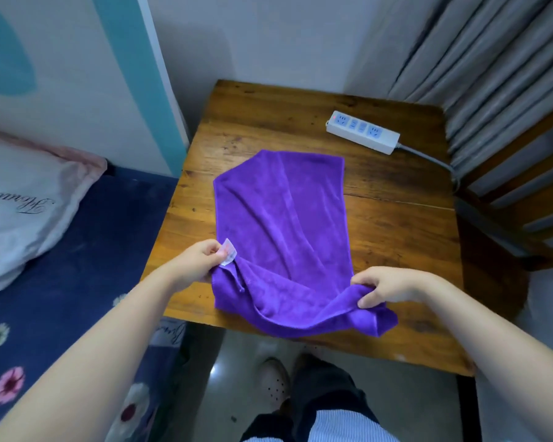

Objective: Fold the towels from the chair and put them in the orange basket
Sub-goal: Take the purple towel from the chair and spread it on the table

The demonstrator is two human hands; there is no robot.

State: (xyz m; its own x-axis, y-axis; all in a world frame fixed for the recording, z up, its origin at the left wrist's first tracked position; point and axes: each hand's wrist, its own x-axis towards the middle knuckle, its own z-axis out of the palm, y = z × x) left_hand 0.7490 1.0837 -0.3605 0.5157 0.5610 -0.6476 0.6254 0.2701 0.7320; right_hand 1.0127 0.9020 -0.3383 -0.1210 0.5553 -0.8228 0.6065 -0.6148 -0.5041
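Far left I see a bed (77, 250) with a dark blue flowered cover, and a pale pillow (23, 205) lying at its head against the wall. Just right of the bed stands the wooden tabletop (396, 224), its left edge close to the mattress.

My left hand (198, 260) sits over the near left part of the tabletop. Its thumb and fingers are curled and pinch the near left corner of the purple towel (284, 224), right where a small white label (229, 252) sticks up from the hem. The corner is lifted slightly off the wood.

The towel lies spread on the middle of the tabletop, reaching away from me, with its far edge flat and its far left corner turned in at a slant. Long creases run down its length. Its near edge bunches into a loose roll between my two hands, and part of that roll hangs just past the tabletop's front edge.

My right hand (387, 287) is at the near right corner of the towel, fingers curled over and gripping a fold of the cloth, with the tail of the corner drooping beside it to the right.

Farther back on the right, well apart from the towel, a white power strip (363, 132) rests on the wood, its grey cable running off toward the wooden chair (524, 186) and the grey curtain (492, 59).
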